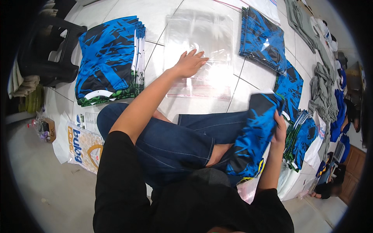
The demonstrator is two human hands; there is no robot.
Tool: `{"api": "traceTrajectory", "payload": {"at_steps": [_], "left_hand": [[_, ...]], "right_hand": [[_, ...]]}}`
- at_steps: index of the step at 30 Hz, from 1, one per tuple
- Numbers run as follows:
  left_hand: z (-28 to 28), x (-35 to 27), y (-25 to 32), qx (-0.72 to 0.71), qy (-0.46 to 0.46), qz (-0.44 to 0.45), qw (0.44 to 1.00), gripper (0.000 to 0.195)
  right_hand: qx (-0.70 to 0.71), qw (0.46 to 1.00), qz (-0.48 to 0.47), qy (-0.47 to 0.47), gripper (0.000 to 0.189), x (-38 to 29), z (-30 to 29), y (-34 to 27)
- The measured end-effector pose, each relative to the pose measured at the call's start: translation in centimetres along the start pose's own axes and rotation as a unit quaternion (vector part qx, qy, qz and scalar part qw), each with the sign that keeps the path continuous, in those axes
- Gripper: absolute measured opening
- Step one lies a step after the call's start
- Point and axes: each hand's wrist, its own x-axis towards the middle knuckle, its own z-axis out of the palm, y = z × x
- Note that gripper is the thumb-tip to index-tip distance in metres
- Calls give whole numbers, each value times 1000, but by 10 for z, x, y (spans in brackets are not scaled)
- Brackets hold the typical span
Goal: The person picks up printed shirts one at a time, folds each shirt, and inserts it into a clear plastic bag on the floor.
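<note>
My left hand lies with fingers spread on flat clear plastic bags on the tiled floor. My right hand grips a folded blue and black patterned garment, raised over my right leg. A stack of folded blue, black and green garments sits to the left of the bags. At the upper right lies a pile of similar garments in clear plastic. More folded garments are stacked beyond my right hand, and another blue piece lies partly under the bagged pile.
A black plastic stool stands at the upper left. A printed plastic sack lies beside my left knee. Grey cloth is heaped along the right. Another person in dark clothing is at the far lower right.
</note>
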Motion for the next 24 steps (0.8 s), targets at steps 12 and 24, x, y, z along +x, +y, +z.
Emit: {"api": "traceTrajectory", "payload": {"at_steps": [12, 24], "left_hand": [[-10, -1, 6, -430, 10, -41, 902, 50], [-46, -63, -12, 181, -47, -107, 976, 126]], "right_hand": [[-177, 949, 201, -168, 38, 122, 163, 94], [-405, 905, -41, -121, 72, 129, 153, 89]]}}
